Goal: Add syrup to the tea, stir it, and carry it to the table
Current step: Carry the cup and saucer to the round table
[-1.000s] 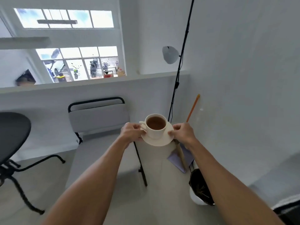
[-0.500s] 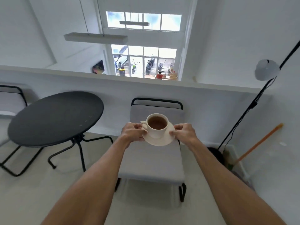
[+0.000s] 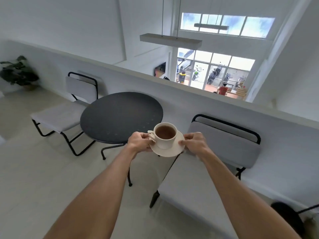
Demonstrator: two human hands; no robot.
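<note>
A plant (image 3: 18,71) sits far left, then a grey chair (image 3: 69,107) & a round black desk (image 3: 120,116). Left hand (image 3: 139,141) grips the saucer (image 3: 170,150) edge by the cup (image 3: 164,136) handle. Cup w/ brown tea sits on the saucer, up in the air near the desk edge. Right hand (image 3: 194,141) pinches the other side. 2nd grey chair (image 3: 224,140) at right.

White cup (image 3: 164,137) of brown tea, upright on white saucer (image 3: 174,149), above round dark table's (image 3: 119,116) near edge.
</note>
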